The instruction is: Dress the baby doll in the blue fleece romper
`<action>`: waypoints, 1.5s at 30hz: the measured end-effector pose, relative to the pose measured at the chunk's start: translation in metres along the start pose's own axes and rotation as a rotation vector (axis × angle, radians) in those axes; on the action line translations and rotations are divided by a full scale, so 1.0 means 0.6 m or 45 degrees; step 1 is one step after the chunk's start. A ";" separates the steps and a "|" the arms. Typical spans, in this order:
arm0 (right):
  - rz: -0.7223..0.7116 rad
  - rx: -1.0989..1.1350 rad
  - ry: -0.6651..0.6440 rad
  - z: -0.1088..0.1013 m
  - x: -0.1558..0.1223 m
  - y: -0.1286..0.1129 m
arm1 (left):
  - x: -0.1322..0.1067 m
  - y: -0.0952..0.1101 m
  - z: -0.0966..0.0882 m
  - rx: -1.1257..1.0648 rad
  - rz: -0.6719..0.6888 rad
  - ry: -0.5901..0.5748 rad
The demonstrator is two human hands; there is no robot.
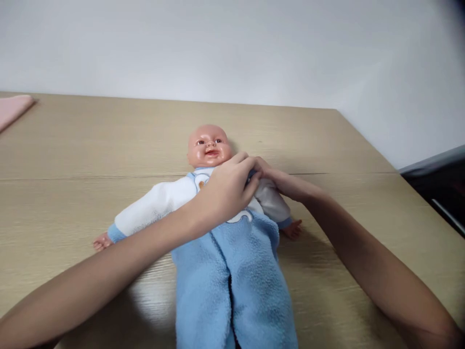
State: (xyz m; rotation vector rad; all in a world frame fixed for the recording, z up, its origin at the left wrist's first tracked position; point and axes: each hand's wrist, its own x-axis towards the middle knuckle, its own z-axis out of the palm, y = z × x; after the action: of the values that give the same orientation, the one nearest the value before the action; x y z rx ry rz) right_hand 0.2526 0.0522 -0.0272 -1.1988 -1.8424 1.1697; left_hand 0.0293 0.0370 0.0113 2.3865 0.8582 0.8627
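A bald baby doll [209,145] lies on its back on the table, head toward the far side and arms spread. It wears a white long-sleeved top [156,206] with blue cuffs and fuzzy blue overalls [236,276]. My left hand [232,186] reaches across the chest, its fingers closed at the shoulder on the picture's right. My right hand [271,175] meets it there from the right, fingers bent in. A bit of blue cloth shows between the hands at the overalls' shoulder strap. Fingers cover most of that strap and part of the chest.
The wooden table [90,145] has a seam across it and ends at a white wall. Folded pink cloth [14,110] lies at the far left. Beyond the table's right edge stands a dark object [439,179], partly cut off.
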 end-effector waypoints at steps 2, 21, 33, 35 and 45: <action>0.065 -0.081 -0.164 -0.016 -0.011 -0.017 | -0.005 0.008 -0.003 0.074 0.016 -0.030; 0.464 -0.561 -0.577 -0.142 -0.064 -0.062 | -0.008 0.024 -0.032 0.936 -0.166 -0.292; 0.137 -0.755 -0.385 -0.026 -0.041 -0.065 | -0.016 0.009 -0.019 0.882 0.027 -0.100; 0.091 -0.791 -0.397 -0.013 -0.037 -0.067 | -0.015 0.006 -0.017 0.879 0.037 -0.101; 0.148 -1.119 -0.351 -0.073 -0.050 -0.086 | -0.008 0.008 -0.015 0.939 -0.026 -0.215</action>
State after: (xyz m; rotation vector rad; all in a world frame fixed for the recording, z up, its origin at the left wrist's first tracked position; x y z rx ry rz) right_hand 0.2830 0.0297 0.0364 -1.6724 -2.6580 0.5725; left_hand 0.0225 0.0321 0.0186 2.9975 1.2909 0.3460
